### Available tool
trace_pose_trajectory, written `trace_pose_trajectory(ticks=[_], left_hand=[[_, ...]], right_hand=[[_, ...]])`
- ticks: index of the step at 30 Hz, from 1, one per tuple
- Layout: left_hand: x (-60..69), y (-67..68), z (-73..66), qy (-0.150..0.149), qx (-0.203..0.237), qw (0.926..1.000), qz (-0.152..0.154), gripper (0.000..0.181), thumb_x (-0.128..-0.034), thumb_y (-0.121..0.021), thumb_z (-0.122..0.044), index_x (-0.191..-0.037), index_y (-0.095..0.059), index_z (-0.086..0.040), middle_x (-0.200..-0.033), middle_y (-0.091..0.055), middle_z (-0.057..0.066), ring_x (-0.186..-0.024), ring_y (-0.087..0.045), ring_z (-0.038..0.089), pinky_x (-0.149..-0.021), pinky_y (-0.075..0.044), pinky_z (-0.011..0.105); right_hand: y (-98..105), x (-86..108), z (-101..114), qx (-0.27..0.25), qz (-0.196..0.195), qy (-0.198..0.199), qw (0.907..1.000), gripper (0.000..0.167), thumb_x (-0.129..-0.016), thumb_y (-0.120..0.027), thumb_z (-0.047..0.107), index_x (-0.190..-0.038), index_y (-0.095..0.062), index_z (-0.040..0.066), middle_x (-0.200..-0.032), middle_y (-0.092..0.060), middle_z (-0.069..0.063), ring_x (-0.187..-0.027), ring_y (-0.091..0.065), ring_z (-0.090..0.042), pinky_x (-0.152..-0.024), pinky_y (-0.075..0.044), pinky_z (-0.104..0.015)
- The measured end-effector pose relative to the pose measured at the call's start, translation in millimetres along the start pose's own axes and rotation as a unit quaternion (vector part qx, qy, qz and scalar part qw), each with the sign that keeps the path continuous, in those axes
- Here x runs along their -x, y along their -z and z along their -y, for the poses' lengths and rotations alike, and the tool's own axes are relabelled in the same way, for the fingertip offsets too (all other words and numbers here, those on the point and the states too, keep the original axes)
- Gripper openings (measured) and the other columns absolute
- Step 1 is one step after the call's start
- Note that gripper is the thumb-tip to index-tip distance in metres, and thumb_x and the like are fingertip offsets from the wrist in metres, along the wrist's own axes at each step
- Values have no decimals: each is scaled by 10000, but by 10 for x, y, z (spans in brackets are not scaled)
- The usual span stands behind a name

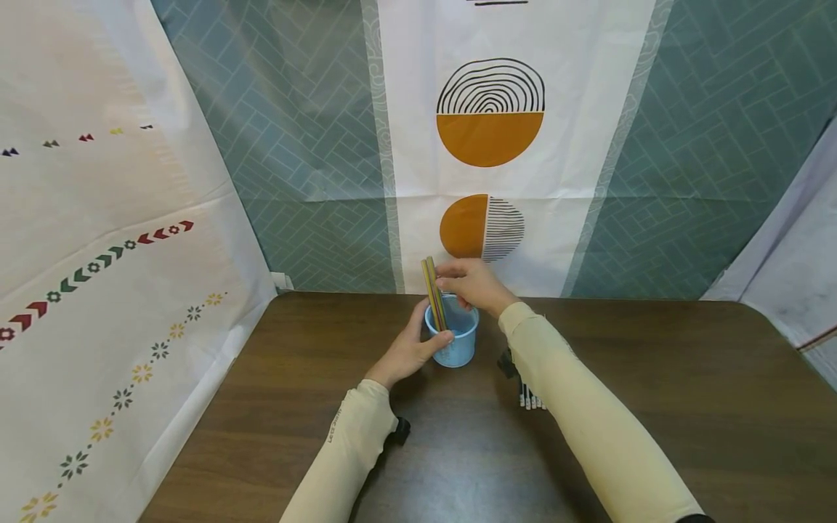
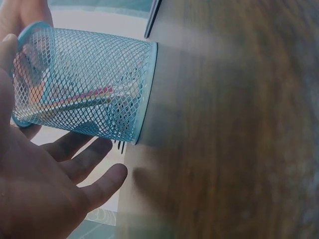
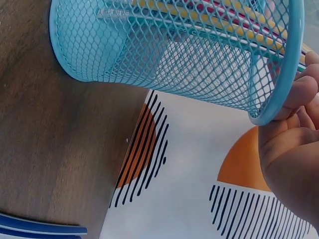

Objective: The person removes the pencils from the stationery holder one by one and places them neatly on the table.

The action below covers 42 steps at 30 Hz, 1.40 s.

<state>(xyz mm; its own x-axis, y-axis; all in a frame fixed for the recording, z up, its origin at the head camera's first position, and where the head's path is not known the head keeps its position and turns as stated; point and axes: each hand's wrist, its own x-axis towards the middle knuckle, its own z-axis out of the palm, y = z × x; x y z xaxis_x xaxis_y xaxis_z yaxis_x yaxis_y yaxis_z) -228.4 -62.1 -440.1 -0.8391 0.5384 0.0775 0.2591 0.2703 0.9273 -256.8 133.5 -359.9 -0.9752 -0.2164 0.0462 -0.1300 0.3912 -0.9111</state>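
Note:
A light blue mesh cup stands upright on the table, with several yellow-striped pencils leaning in it and rising above its rim. The left hand grips the cup from the left, thumb at its front rim; in the left wrist view the lower fingers of that hand extend beside the mesh. Over the cup, the right hand holds the pencils with its fingertips. The right wrist view has the curled right fingers at the cup's rim, close against the pencils.
Several thin white-ended items lie on the brown table to the right of the cup, partly covered by the right sleeve. Blue items show at the lower left of the right wrist view. A patterned cloth hangs behind the table.

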Motion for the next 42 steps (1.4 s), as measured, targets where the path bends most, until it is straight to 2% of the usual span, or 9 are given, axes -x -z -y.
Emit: trace_pose_trajectory(ticks=[6,16,22,30,36,42], left_hand=[[0,-13,-4,17,-62,10000,-11,796,-948,-653,-525,-1575,-186,-374,-1578,-333,54,-1433,-317,301,-1122,-267,599],[-13,-19,-3,-24,-150,9999,-35,784,-943,-662,-524,-1563,-195,-408,-1583,-330,40,-1432,-323,304,-1121,-258,615],[-24,-20,1,-45,-187,9998,-30,786,-950,-667,-494,-1568,-191,-394,-1581,-331,44,-1434,-325,296,-1123,-250,619],[-29,-18,-6,-69,-207,9998,18,815,-975,-660,-422,-1597,-145,-314,-1592,-297,69,-1445,-302,328,-1114,-238,653],[-8,-18,6,-18,-339,9994,-51,815,-945,-665,-518,-1573,-154,-422,-1581,-329,49,-1429,-333,318,-1101,-265,647],[-10,-13,0,-37,-415,9991,-76,854,-932,-657,-562,-1593,-168,-330,-1579,-334,61,-1427,-336,340,-1099,-249,669]], right_hand=[[-1,-13,1,9,-62,59,10000,349,-983,-669,105,-1326,-635,49,-1069,-698,-148,-504,-476,-168,-494,-441,-271],[47,8,-44,-81,-293,92,9995,353,-978,-671,83,-1322,-618,22,-994,-662,-148,-558,-510,-183,-527,-481,-279],[97,23,-59,-183,-499,68,9986,274,-976,-673,88,-1237,-632,14,-964,-641,-167,-567,-525,-196,-523,-495,-284],[184,76,-28,-15,-810,92,9967,250,-976,-684,122,-1204,-637,30,-969,-642,-145,-598,-560,-253,-630,-565,-469],[263,119,-51,-163,-956,282,9949,279,-975,-683,98,-1221,-620,-18,-967,-640,-163,-578,-557,-236,-543,-527,-310],[324,146,-79,-410,-1091,294,9928,252,-974,-687,101,-1205,-637,14,-969,-649,-187,-573,-553,-237,-532,-515,-301]])
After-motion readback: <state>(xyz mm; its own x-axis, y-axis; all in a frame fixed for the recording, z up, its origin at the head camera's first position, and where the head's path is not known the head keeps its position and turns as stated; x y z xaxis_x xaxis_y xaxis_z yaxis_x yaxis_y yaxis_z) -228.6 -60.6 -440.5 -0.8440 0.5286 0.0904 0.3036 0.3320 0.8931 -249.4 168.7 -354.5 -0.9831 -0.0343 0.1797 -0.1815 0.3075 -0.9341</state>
